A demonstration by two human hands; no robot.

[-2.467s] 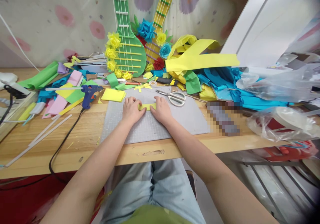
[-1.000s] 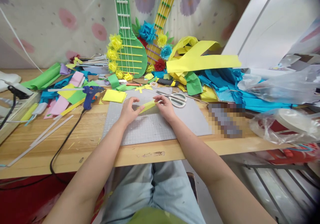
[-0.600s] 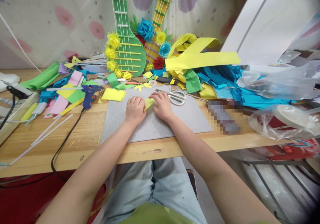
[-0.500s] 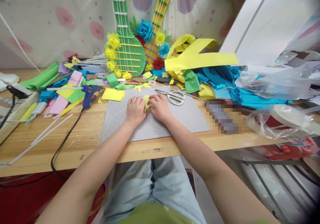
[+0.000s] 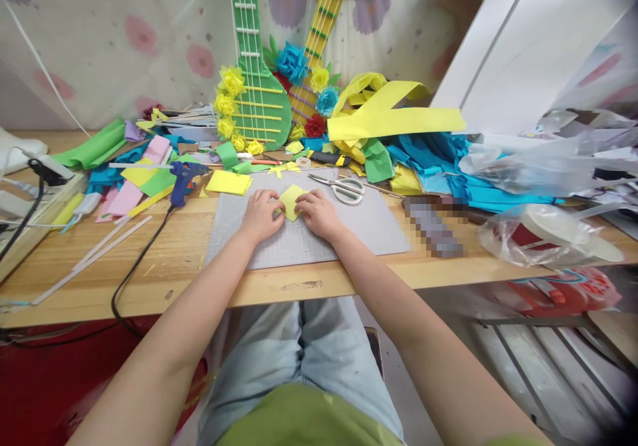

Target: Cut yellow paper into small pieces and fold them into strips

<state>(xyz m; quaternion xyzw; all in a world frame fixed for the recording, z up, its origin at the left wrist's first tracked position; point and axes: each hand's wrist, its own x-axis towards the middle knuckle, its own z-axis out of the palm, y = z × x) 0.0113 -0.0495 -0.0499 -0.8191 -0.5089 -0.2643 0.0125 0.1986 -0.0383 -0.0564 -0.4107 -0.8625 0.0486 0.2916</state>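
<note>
A small yellow paper square (image 5: 292, 201) lies on the grey cutting mat (image 5: 369, 230), one corner toward me. My left hand (image 5: 261, 216) has its fingers curled, with thumb and forefinger at the paper's left corner. On the opposite side, my right hand (image 5: 318, 213) pinches the right corner with bent fingers. A pair of scissors (image 5: 346, 192) with pale handles rests on the mat just beyond my right hand. To the left, a stack of yellow paper (image 5: 228, 183) sits at the mat's edge.
A blue glue gun (image 5: 183, 180) stands at left, its black cord (image 5: 142, 266) running over the table edge. Green (image 5: 262, 110) and yellow (image 5: 323, 14) paper instruments with flowers lean at the back. Blue crepe paper (image 5: 478, 187) and a plastic-wrapped roll (image 5: 538, 233) lie at right.
My hands have moved apart, the left one shifting left, so more of the yellow paper between them shows. The whole view has shifted slightly with the head.
</note>
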